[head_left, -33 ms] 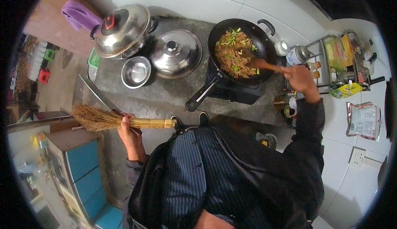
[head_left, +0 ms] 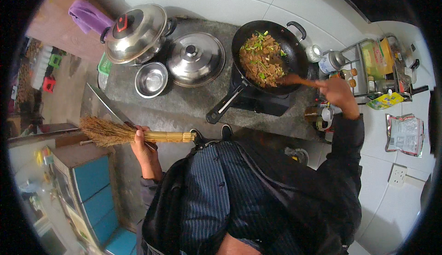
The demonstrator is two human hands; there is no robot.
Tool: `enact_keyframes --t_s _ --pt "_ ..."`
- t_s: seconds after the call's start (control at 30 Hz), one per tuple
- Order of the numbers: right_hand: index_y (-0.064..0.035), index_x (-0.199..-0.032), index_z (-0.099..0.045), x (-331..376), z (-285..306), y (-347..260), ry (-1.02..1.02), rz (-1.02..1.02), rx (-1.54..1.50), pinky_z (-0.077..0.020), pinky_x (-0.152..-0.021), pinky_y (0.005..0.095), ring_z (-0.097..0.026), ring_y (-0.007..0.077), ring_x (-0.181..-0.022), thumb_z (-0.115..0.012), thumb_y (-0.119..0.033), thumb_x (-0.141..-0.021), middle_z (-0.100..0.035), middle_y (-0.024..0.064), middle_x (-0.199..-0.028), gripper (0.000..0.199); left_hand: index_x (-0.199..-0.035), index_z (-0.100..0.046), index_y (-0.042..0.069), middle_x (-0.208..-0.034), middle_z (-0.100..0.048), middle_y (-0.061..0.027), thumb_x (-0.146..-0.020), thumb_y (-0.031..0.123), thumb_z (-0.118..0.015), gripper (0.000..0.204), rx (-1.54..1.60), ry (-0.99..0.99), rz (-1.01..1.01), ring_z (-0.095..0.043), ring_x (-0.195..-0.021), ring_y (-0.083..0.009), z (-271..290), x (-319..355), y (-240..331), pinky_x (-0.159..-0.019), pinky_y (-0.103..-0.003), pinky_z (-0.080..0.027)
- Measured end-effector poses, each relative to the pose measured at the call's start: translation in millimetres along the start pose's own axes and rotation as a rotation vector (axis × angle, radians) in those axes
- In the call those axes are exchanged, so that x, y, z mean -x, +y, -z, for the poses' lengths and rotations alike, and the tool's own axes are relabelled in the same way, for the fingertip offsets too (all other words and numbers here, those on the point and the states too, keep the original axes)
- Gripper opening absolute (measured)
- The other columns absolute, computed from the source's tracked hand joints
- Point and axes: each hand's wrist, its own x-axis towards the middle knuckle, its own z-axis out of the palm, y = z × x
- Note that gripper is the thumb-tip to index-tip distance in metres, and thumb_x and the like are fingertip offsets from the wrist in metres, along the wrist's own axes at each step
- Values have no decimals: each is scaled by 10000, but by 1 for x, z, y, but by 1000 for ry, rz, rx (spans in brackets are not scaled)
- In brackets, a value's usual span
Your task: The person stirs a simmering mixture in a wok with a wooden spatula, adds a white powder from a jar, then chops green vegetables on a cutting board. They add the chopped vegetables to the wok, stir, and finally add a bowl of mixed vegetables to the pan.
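Observation:
My right hand (head_left: 340, 95) is closed round the handle of a wooden spatula (head_left: 301, 80), whose blade dips in at the near right side of a black wok (head_left: 294, 55). Sliced brown food with green pieces (head_left: 261, 59) lies mostly in the wok's left half. On the left, my left hand (head_left: 143, 148) grips a straw brush (head_left: 113, 133) and a knife (head_left: 110, 105) together. The brush's bristles point left, while the knife blade slants away to the far left. The knife's handle is partly hidden by the brush and my fingers.
The wok sits on a black stove (head_left: 262, 102), its long handle (head_left: 225, 105) jutting toward me. Left of it are a domed lid (head_left: 195, 61), a metal bowl (head_left: 151, 79) and a lidded pot (head_left: 138, 31). A seasoning rack (head_left: 368, 71) stands right; a blue-fronted cabinet (head_left: 92, 176) is at left.
My right hand has shifted slightly right and toward me, drawing the spatula's blade from the food toward the wok's near right rim. My left hand has stayed put.

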Motion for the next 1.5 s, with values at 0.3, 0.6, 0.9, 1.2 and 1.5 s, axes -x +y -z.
enact_keyframes --t_s 0.3,0.6,0.9,1.2,1.5 --pt "-137 -1048 -665 -89 -27 -31 214 -168 -125 -482 -750 446 -604 356 -864 -532 -223 -856 -643 166 -931 249 -981 -514 54 -792 -545 -68 -841 252 -615 263 30 -13 41 -463 -532 -111 -5 2 8 -436 -231 -367" --pt "-138 -1079 -648 -75 -30 -40 130 -92 -125 -481 -741 457 -602 377 -844 -545 -240 -841 -635 191 -884 279 -961 -526 47 -787 -549 -72 -832 221 -625 238 43 -4 18 -490 -569 -122 0 0 -1 -445 -223 -375" --pt "-107 -997 -668 -49 -24 -74 87 -41 -174 -486 -724 462 -602 377 -821 -510 -235 -862 -634 187 -884 243 -967 -517 47 -773 -540 -73 -835 239 -609 250 35 -16 72 -488 -563 -115 -5 -1 4 -444 -224 -371" --pt "-197 -1075 -650 -110 -57 -35 222 -224 -84 -483 -721 482 -605 378 -803 -500 -250 -852 -639 176 -848 274 -977 -520 33 -806 -541 -63 -841 215 -606 243 55 -55 107 -509 -649 -131 -3 -5 -1 -517 -234 -404" --pt "-155 -1009 -674 -4 1 -3 37 -10 161 -478 -659 462 -609 352 -758 -587 -208 -791 -644 142 -813 241 -957 -533 34 -824 -564 -68 -861 237 -594 233 39 -69 127 -548 -742 -137 4 -2 -2 -571 -243 -437"
